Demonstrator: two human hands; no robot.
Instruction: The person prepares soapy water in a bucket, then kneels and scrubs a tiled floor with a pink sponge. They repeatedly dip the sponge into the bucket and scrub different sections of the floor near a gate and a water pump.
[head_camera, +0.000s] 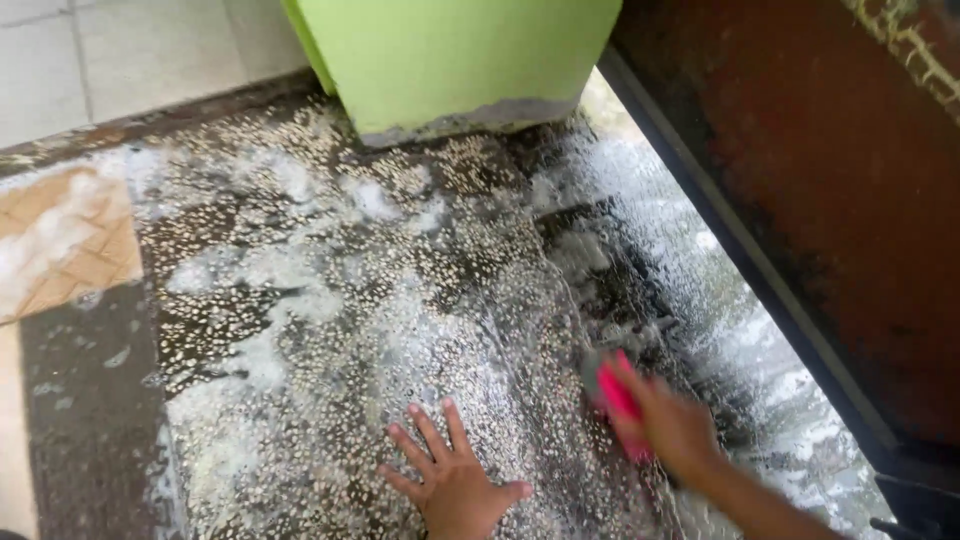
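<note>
Scrubbing pose | my right hand (672, 428) closed around bright pink plastic scrub brush (617, 392), pressed onto soapy speckled pebble floor (330, 300) at 5 o'clock | my left hand (455, 480) flat, fingers spread, holding nothing, bracing my weight at 6 o'clock | lime-green block (450, 55) at 12 o'clock.

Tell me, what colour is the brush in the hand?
Bright pink. The brush, gripped by the right hand, shows in the head view, a bit blurred.
</note>
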